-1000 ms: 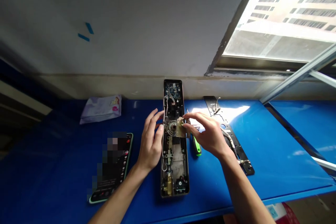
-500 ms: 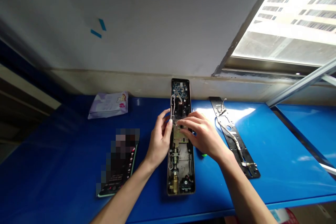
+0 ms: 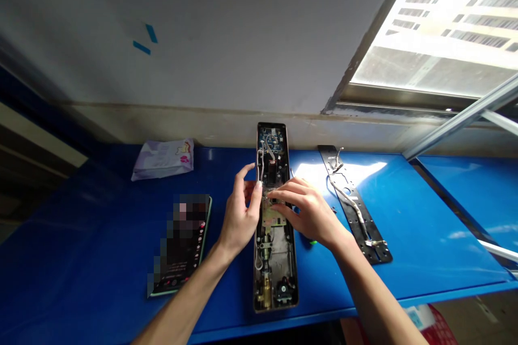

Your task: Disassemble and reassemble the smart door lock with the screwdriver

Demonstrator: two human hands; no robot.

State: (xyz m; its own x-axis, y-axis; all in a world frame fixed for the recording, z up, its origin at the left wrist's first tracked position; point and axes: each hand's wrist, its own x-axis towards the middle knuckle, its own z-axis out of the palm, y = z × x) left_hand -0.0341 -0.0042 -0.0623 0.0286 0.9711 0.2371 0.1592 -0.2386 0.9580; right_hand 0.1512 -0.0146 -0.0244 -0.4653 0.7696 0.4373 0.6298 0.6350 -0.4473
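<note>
An opened, long narrow electronic door lock housing [image 3: 279, 245] lies lengthwise in front of me on the blue table. Inside are a blue circuit board [image 3: 272, 140] at the far end, a metal plate [image 3: 273, 216] in the middle and a brass cylinder [image 3: 265, 292] at the near end. My left hand [image 3: 242, 210] grips the housing's left side, thumb on the rim beside a pale cable [image 3: 259, 164]. Over the middle plate, my right hand [image 3: 305, 206] holds its thumb and fingers close together in a pinch; whatever is between the fingertips is too small to make out.
To the right lies a black perforated back plate [image 3: 356, 207] with a wrapped cable. A phone [image 3: 184, 248] lies at the left, and a purple-white packet [image 3: 164, 159] sits behind it. Small green item [image 3: 313, 242] shows under my right wrist. Wall and window [image 3: 429, 48] bound the back.
The view has shifted slightly. The housing's near end has come a little toward me. Both hands keep nearly the same places on it, my right fingertips a touch lower over the plate.
</note>
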